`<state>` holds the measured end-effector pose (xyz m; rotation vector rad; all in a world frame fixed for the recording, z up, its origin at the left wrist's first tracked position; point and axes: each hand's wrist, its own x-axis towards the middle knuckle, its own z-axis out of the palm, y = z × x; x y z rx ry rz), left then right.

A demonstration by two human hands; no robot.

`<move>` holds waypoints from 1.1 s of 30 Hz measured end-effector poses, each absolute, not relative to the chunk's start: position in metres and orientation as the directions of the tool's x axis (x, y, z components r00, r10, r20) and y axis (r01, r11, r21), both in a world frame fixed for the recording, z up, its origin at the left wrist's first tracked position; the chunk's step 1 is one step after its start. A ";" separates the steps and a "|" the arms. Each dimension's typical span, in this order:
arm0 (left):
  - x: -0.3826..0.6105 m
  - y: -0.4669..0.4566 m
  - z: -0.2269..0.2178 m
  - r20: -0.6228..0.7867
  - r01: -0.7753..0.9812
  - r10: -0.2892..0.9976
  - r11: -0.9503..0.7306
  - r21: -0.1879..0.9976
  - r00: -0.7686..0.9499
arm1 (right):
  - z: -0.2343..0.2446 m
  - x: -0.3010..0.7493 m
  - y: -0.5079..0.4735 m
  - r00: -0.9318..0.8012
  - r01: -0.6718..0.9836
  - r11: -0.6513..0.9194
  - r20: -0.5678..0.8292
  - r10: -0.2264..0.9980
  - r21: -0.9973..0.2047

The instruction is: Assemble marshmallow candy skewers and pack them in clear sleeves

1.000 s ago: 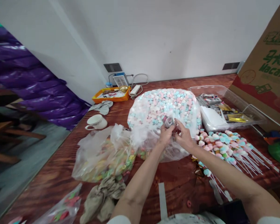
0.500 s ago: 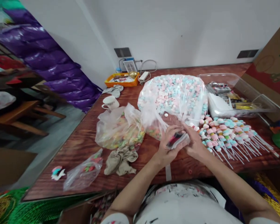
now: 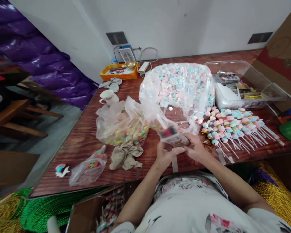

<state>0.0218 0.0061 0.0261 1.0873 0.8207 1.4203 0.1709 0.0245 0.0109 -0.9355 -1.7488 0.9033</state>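
Both my hands are together near the table's front edge, closed on a small clear packet (image 3: 171, 136) with red and dark print. My left hand (image 3: 165, 154) grips it from below and my right hand (image 3: 196, 149) pinches its right end. Just beyond the packet lies a large clear bag of pink, blue and white marshmallows (image 3: 178, 87). To the right of my hands lies a row of marshmallow skewers (image 3: 229, 124) on white sticks.
A clear bag of colourful ring candies (image 3: 120, 126), a crumpled beige cloth (image 3: 125, 156), a small candy bag (image 3: 89, 166) and a white cup (image 3: 108, 96) lie left. A clear tray of supplies (image 3: 269, 97) sits far right, an orange tray (image 3: 118, 71) at the back. The wooden table (image 3: 72, 145) ends at a cardboard box (image 3: 281, 58).
My hands have drawn back from the marshmallow bag toward the table's front edge, carrying the small packet. The camera has tilted down and pulled back.
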 end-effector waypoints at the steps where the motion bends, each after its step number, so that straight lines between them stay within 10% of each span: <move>1: 0.021 0.005 0.022 0.087 -0.436 0.996 -0.063 0.898 0.035 | 0.011 0.169 0.024 -0.277 0.177 0.380 0.325 0.904 -0.908; 6: 0.008 0.009 0.013 -0.133 -0.688 0.991 0.117 0.716 0.029 | 0.017 0.160 0.028 -0.318 -0.134 0.042 0.083 0.944 -0.990; 11: 0.004 0.019 0.013 -0.199 -0.785 0.962 0.267 0.560 0.185 | 0.023 0.155 0.034 -0.371 -0.464 -0.350 -0.180 0.911 -0.814; 18: 0.016 0.037 0.013 -0.170 -0.816 0.958 0.285 0.503 0.230 | 0.011 0.144 0.021 -0.370 -0.473 -0.526 -0.383 0.846 -0.707; 26: 0.013 0.045 0.008 -0.495 -0.820 0.864 0.347 0.455 0.090 | -0.005 0.166 0.002 -0.228 -0.180 -0.033 0.009 0.974 -0.983; 33: 0.015 0.042 -0.013 -0.565 -0.803 0.819 0.403 0.440 0.102 | 0.012 0.190 0.001 -0.180 0.166 0.382 0.353 0.918 -0.909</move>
